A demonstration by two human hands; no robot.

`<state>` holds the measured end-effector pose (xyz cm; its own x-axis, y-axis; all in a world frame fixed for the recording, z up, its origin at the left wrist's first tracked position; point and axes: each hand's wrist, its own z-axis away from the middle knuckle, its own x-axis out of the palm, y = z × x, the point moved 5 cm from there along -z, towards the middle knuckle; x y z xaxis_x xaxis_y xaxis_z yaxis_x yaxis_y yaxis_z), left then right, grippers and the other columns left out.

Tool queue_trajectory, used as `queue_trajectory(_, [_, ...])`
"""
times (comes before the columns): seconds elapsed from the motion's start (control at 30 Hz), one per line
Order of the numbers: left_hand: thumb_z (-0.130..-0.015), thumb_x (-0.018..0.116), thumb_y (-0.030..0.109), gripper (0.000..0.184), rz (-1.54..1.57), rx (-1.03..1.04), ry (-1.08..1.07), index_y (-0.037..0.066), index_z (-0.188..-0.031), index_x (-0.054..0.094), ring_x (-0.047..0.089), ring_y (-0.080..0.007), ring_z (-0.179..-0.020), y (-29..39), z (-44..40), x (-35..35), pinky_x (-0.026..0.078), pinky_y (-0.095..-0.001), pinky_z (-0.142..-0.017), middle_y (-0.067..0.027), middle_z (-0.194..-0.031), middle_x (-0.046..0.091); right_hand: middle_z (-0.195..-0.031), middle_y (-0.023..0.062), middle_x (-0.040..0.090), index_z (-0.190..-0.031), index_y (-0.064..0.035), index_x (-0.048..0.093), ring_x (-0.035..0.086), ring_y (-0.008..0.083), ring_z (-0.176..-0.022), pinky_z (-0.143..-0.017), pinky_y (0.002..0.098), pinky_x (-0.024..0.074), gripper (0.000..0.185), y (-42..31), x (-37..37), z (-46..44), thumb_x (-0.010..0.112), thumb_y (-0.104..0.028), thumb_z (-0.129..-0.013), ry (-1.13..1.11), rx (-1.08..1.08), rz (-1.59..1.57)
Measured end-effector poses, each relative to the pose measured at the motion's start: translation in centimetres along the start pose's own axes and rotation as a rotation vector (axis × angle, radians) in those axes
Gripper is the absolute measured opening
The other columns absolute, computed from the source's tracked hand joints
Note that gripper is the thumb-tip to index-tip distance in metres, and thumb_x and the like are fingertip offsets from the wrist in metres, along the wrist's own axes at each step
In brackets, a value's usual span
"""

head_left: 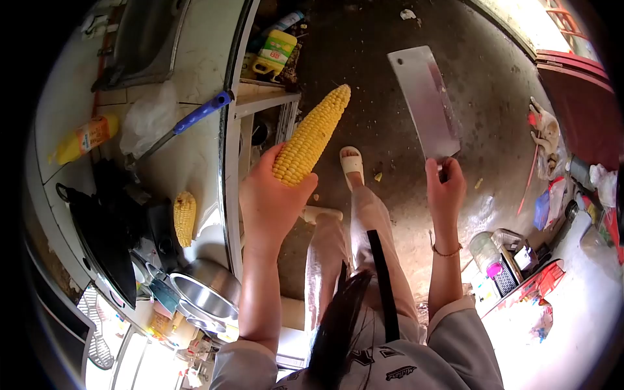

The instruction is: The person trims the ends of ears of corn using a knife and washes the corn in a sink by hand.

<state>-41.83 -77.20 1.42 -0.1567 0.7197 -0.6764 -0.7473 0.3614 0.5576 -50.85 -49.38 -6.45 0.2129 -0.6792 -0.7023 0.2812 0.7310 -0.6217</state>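
Note:
In the head view, my left hand [272, 201] is wrapped round the lower end of a yellow ear of corn [313, 135], whose tip points up and to the right. My right hand [446, 188] grips a broad metal cleaver [426, 101] at its handle, which the fingers mostly hide. The blade stands upward, with a small hole in its far corner. Cleaver and corn are well apart, both held over the floor. A shorter piece of corn [184, 219] lies on the counter to the left.
On the tiled counter [208, 156] are a blue-handled tool [201, 112], a plastic bag [153, 120], a yellow bottle [88, 138], a black wok [97, 234] and a steel bowl [207, 286]. A yellow jug [275, 53] stands below. A cat [545, 127] lies at the right.

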Motion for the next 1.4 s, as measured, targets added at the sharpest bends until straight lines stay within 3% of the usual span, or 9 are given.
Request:
queue_trajectory(0.1, [-0.064, 0.070, 0.017, 0.048, 0.064, -0.082, -0.087, 0.000, -0.107, 0.057, 0.064, -0.0254, -0.077, -0.2, -0.4, -0.1, 0.050, -0.0321, -0.069, -0.0152, -0.087, 0.065, -0.059, 0.0019, 0.047, -0.078, -0.0019, 0.055, 0.041, 0.0074, -0.053, -0.050, 0.0232, 0.0339, 0.024, 2.1, 1.5, 1.8, 0.064, -0.024, -0.079, -0.175, 0.125, -0.455])
queue_trajectory(0.23, [-0.064, 0.069, 0.016, 0.048, 0.061, -0.118, -0.062, -0.001, -0.107, 0.056, 0.064, -0.0272, -0.078, -0.3, -0.7, 0.4, 0.050, -0.0340, -0.071, -0.0152, -0.087, 0.064, -0.059, -0.0010, 0.046, -0.085, -0.0014, 0.054, 0.039, 0.0043, -0.054, -0.049, 0.0209, 0.0319, 0.022, 1.1, 1.7, 4.2, 0.063, -0.020, -0.080, -0.212, 0.046, -0.337])
queue_trajectory(0.43, [-0.065, 0.070, 0.013, 0.054, -0.276, 0.280, 0.167, 0.002, -0.113, 0.049, 0.057, -0.0323, -0.091, -0.2, -1.4, 0.8, 0.046, -0.0390, -0.078, -0.0155, -0.100, 0.058, -0.060, -0.0021, 0.044, -0.086, -0.0009, 0.054, 0.034, 0.0047, -0.051, -0.047, 0.0207, 0.0297, 0.014, -1.3, 1.3, 6.5, 0.062, -0.009, -0.078, -0.225, -0.066, -0.179])
queue_trajectory(0.7, [-0.065, 0.071, 0.010, 0.055, -0.147, 0.246, 0.163, 0.002, -0.115, 0.049, 0.056, -0.0315, -0.094, -1.3, -1.9, 0.7, 0.045, -0.0377, -0.080, -0.0155, -0.105, 0.056, -0.054, 0.0092, 0.050, -0.083, -0.0028, 0.051, 0.052, 0.0246, -0.047, -0.045, 0.0337, 0.0394, 0.029, -0.7, 2.6, 6.3, 0.066, -0.027, -0.075, -0.328, -0.145, 0.088])
queue_trajectory(0.93, [-0.068, 0.071, 0.010, 0.052, 0.139, 0.181, 0.115, 0.000, -0.115, 0.050, 0.060, -0.0286, -0.089, -2.4, -2.4, 0.1, 0.047, -0.0329, -0.079, -0.0161, -0.102, 0.060, -0.053, 0.0050, 0.045, -0.084, -0.0025, 0.052, 0.043, 0.0136, -0.045, -0.044, 0.0275, 0.0334, 0.024, 2.7, 2.5, 5.5, 0.067, -0.020, -0.075, -0.339, -0.076, 0.165])
queue_trajectory(1.03, [-0.069, 0.070, 0.008, 0.050, 0.235, 0.222, 0.094, -0.002, -0.114, 0.050, 0.061, -0.0221, -0.087, -2.2, -3.0, 0.3, 0.048, -0.0301, -0.077, -0.0139, -0.099, 0.061, -0.056, 0.0001, 0.046, -0.083, -0.0012, 0.053, 0.043, 0.0063, -0.050, -0.046, 0.0237, 0.0325, 0.024, 3.4, 2.7, 5.8, 0.069, -0.017, -0.075, -0.339, -0.067, -0.024])
queue_trajectory(1.1, [-0.070, 0.069, 0.006, 0.048, -0.097, 0.211, 0.127, -0.003, -0.114, 0.050, 0.060, -0.0158, -0.085, -1.7, -3.2, 0.4, 0.048, -0.0280, -0.075, -0.0117, -0.098, 0.062, -0.062, 0.0012, 0.050, -0.081, -0.0019, 0.054, 0.043, 0.0072, -0.055, -0.049, 0.0231, 0.0351, 0.022, 2.9, 3.3, 6.6, 0.070, -0.012, -0.072, -0.405, 0.093, -0.380])
queue_trajectory(1.3, [-0.069, 0.069, 0.007, 0.050, 0.306, -0.080, -0.088, -0.002, -0.114, 0.050, 0.059, -0.0148, -0.086, -1.4, -1.1, 1.7, 0.048, -0.0270, -0.074, -0.0119, -0.098, 0.061, -0.062, -0.0047, 0.048, -0.076, -0.0021, 0.057, 0.040, 0.0020, -0.055, -0.048, 0.0193, 0.0312, 0.012, -3.7, 5.7, 6.4, 0.067, -0.008, -0.076, -0.237, 0.229, -0.721])
queue_trajectory(1.4, [-0.068, 0.070, 0.007, 0.053, 0.223, 0.105, 0.055, -0.002, -0.116, 0.049, 0.059, -0.0167, -0.087, 0.3, 0.5, 2.1, 0.048, -0.0280, -0.075, -0.0132, -0.099, 0.061, -0.059, -0.0062, 0.047, -0.077, -0.0022, 0.060, 0.037, 0.0005, -0.051, -0.045, 0.0180, 0.0281, 0.008, -7.0, 7.4, 5.5, 0.067, -0.007, -0.077, -0.244, 0.353, -0.870])
